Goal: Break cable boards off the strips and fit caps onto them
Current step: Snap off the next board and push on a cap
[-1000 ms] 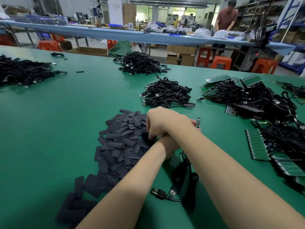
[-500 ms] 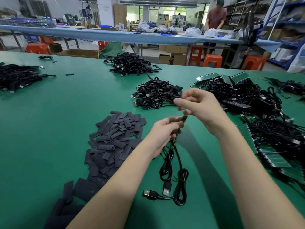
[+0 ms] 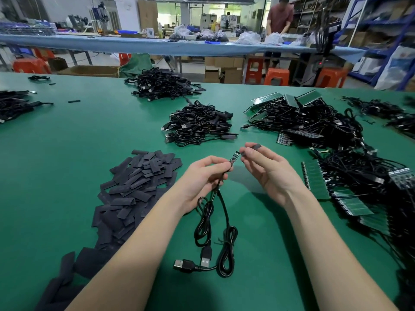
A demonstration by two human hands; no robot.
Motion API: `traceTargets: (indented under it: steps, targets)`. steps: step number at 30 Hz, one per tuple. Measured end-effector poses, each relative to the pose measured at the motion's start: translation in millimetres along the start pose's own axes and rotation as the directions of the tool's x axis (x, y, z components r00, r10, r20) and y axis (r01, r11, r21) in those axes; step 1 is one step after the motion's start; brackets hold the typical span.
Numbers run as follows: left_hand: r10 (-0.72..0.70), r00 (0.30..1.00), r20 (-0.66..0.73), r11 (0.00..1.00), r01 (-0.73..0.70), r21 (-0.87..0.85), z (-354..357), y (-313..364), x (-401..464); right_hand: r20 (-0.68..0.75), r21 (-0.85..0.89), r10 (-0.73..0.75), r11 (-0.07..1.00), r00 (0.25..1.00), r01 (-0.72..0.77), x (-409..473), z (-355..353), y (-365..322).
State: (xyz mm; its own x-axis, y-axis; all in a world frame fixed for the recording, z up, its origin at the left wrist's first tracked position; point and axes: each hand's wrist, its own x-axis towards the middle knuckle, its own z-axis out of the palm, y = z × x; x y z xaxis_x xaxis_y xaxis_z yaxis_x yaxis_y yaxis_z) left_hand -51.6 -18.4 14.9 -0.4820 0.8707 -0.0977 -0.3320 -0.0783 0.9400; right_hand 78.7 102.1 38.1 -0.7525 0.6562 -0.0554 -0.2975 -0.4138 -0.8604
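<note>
Up over the middle of the green table [image 3: 67, 153], the head view shows both hands raised just above the surface. The left hand [image 3: 199, 176] pinches a small cable board [image 3: 233, 158] between thumb and fingertips, the board pointing up and to the right. Its black cable [image 3: 215, 212] hangs from the hand and loops down to the table, ending in two USB plugs [image 3: 193, 262] that lie towards the near edge. The right hand [image 3: 267, 169] pinches a short black cap [image 3: 256, 146] at its fingertips, just beside the free end of the board; whether cap and board touch cannot be told.

Left of the hands lies a spread heap of flat black caps [image 3: 137, 187], trailing down towards the near left corner. Beyond the hands sits a pile of black cables [image 3: 199, 124], and another cable pile [image 3: 161, 85] lies close to the far edge. Along the right edge, tangled cables are mixed with green board strips [image 3: 314, 178]. More cables [image 3: 11, 104] lie at the left edge.

Behind the table runs a long blue bench [image 3: 134, 44] with orange stools [image 3: 276, 76] under it, and a person in a dark red shirt [image 3: 280, 17] stands at its far side.
</note>
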Motion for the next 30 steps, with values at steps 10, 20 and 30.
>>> traceTargets:
  steps: [10,20,30]
  targets:
    - [-0.005,0.999,0.046,1.0,0.004,0.012,-1,2,-3,-0.021,-0.058,-0.124,0.991,0.992,0.122,-1,0,4]
    - [0.013,0.996,0.089,1.0,-0.014,0.011,-5,0,-3,0.008,-0.123,-0.084,0.989,0.996,0.085,-3,-2,2]
    - [-0.003,0.983,0.186,0.998,-0.008,0.059,-5,1,-7,0.106,-0.168,-0.032,0.985,0.994,0.05,-8,-7,-7]
